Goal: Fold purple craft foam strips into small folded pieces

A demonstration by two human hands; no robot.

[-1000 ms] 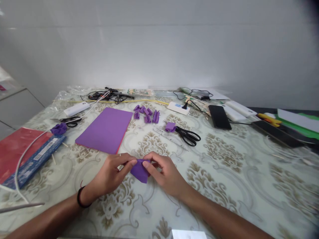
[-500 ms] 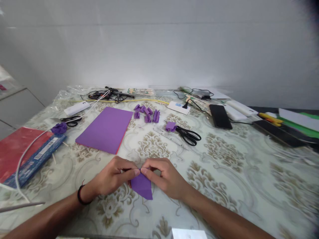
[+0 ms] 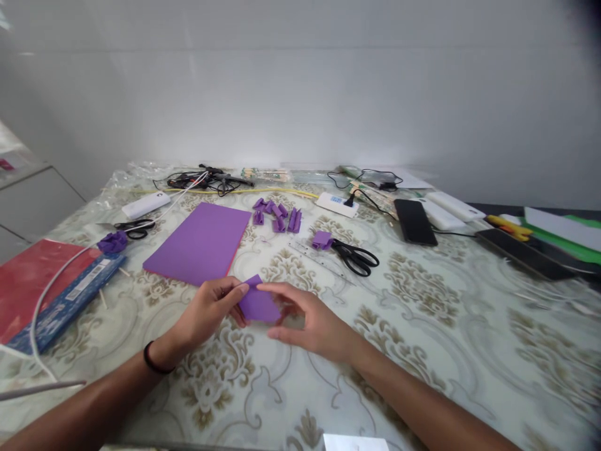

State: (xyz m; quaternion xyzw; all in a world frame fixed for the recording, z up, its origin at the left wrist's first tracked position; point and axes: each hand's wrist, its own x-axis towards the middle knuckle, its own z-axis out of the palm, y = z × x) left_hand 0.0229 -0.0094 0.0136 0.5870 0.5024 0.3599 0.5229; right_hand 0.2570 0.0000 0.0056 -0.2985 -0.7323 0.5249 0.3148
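A small folded sheet of purple paper (image 3: pixel 260 305) is held over the table's front middle. My left hand (image 3: pixel 211 313) pinches its left edge between thumb and fingers. My right hand (image 3: pixel 307 321) is at the paper's right side, thumb and fingers spread apart; the index fingertip touches the top edge, and some fingers are partly hidden behind the sheet. Beyond the hands lies a stack of larger purple paper (image 3: pixel 200 241) with a red edge below. Several small folded purple paper pieces (image 3: pixel 277 213) sit behind it. Black-handled scissors (image 3: pixel 355 255) rest against another purple piece (image 3: pixel 322 239).
A clear ruler (image 3: pixel 319 260) lies by the scissors. At left are a red and blue packet (image 3: pixel 70 300), crumpled purple paper (image 3: pixel 113 242), more scissors (image 3: pixel 136 228) and a white cable. A power strip (image 3: pixel 337 204), a phone (image 3: pixel 415 221) and cords are toward the back and right.
Both hands have lifted the purple paper slightly away from me and turned it. My right hand has opened from its pinch, while my left keeps hold.
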